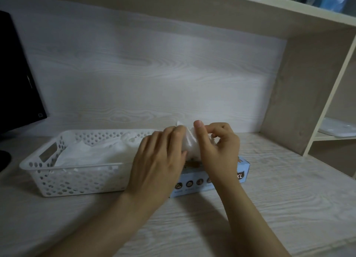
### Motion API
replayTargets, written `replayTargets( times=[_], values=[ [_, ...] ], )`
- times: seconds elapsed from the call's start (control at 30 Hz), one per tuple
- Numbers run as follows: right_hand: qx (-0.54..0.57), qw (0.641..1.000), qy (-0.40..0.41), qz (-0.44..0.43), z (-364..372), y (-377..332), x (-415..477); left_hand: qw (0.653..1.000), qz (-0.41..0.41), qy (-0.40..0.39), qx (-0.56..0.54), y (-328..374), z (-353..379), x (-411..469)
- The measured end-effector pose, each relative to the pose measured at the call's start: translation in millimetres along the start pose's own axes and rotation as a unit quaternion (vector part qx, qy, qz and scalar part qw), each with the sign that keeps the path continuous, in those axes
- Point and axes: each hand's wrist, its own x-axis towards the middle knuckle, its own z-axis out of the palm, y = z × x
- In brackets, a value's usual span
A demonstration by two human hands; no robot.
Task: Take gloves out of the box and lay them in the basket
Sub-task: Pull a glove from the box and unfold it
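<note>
Both hands on one white glove (pixel 189 142), held just above the box (pixel 194 179), lower end of it at the box's top opening. Left hand (pixel 159 160) back-up to camera, fingers curled onto the glove's left side, so it grips it; its thumb is hidden. Right hand (pixel 218 146) pinches the glove's right side, thumb upright against the film, index finger bent over the top. The glove is bunched between the two hands, with a crumpled bit sticking out past the right fingers. The box is light blue, lies flat on the desk (pixel 279 189), "XL" mark on its front right corner, row of round icons along the front; its top is mostly covered by the hands. White perforated basket (pixel 57 179) sits just left of the box, and the left wrist hides the gap, so can't tell if they touch. Pile of gloves (pixel 92 150) already lies in the basket, loose and crumpled. Dark monitor (pixel 17 73) at far left, shelf unit (pixel 289 92) at right.
</note>
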Motion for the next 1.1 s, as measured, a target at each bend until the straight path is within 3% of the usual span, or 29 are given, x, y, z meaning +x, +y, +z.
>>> replayTargets(
  times=[0.27, 0.37, 0.57, 0.73, 0.87, 1.0, 1.1],
  values=[
    [0.04, 0.987, -0.154, 0.019, -3, -7, -4, 0.999, -0.022, 0.025, 0.011, -16, -4, 2],
    [-0.055, 0.978, -0.201, -0.001, -5, -5, -11, 0.998, -0.051, 0.024, -0.017, -21, -8, 3],
    [-0.148, 0.973, -0.157, -0.079, 3, 12, -12, 0.993, -0.098, 0.034, -0.06, -29, -14, 4],
    [-0.172, 0.976, -0.132, -0.037, 2, 13, -14, 0.979, -0.176, 0.05, -0.094, -34, -23, 8],
    [-0.263, 0.958, -0.113, 0.022, -1, 22, -8, 0.955, -0.253, 0.084, -0.128, -45, -26, 10],
    [-0.296, 0.941, -0.148, 0.073, 1, 28, -9, 0.956, -0.244, 0.084, -0.137, -48, -25, 6],
    [-0.26, 0.959, -0.114, 0.025, 0, 19, -11, 0.952, -0.226, 0.084, -0.19, -46, -25, 5]
  ],
)
